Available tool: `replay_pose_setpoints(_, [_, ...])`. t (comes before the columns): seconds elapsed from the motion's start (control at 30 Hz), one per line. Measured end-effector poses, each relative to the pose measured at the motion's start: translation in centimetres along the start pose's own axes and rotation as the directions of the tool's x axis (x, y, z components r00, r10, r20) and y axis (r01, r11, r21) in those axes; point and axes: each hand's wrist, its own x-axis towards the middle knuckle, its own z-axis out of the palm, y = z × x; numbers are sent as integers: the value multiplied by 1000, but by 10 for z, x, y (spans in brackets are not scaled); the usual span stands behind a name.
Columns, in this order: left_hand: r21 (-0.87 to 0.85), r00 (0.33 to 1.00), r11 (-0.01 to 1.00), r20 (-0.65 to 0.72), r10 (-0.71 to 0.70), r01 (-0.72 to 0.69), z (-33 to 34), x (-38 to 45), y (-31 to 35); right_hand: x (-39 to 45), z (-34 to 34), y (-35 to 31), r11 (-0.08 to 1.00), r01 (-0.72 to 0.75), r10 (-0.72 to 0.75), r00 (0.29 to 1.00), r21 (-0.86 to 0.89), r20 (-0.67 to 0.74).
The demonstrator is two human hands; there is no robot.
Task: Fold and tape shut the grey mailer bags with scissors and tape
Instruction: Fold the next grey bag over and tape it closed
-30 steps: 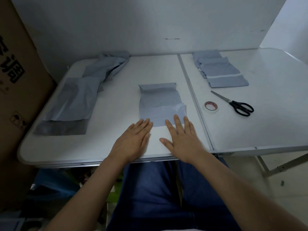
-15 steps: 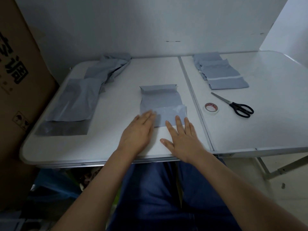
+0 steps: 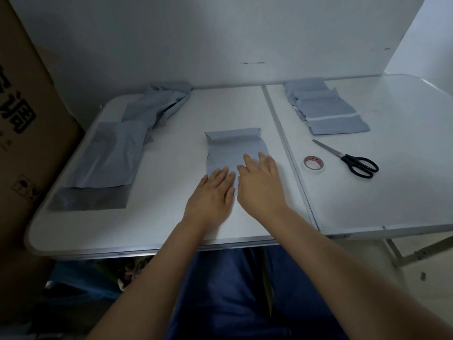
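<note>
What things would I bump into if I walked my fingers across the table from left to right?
cardboard box → flat pile of grey mailer bags → mailer bag being folded, with the left hand then the right hand pressing on it → roll of tape → scissors

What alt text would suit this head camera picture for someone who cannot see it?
Two flat hands, left hand and right hand, press a folded grey mailer bag on a white table. A tape roll and scissors lie to the right.
</note>
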Motion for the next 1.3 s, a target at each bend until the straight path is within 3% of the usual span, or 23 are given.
replay_pose_setpoints(0.13, [1,1000,1000,-28,0,0,1,1,1,10,21,4,990,23,-35,996,136,86])
replay_pose_setpoints(0.23, [4,999,1000,-53,-14,14,2,-1,0,3,43,16,996,16,-22,997,87,69])
replay_pose_setpoints(0.47, [7,999,999,-11,-43,43,-2,-3,0,0,47,26,986,-164,161,978,18,134])
replay_pose_setpoints(0.73, [-2,996,997,18,-83,83,-2,-6,-2,-7,44,45,971,-234,226,965,48,135])
replay_pose_setpoints(0.83, [-17,996,996,33,-87,88,-5,-6,-2,-9,40,49,954,-267,264,964,138,41])
replay_pose_setpoints(0.93, [-19,996,997,31,-80,81,-10,-1,-2,-11,27,75,951,-202,257,938,233,-234])
replay_pose_setpoints(1.0, [-7,999,999,11,-48,48,-17,5,-1,-12,18,99,946,-254,311,890,203,-334])
replay_pose_setpoints(1.13, [-26,999,999,-29,-25,25,-33,19,4,-14,8,135,893,-422,449,836,155,-314])
replay_pose_setpoints(1.3, [-9,1000,1000,-6,-8,8,-37,27,9,-21,18,157,892,-426,451,852,151,-266])
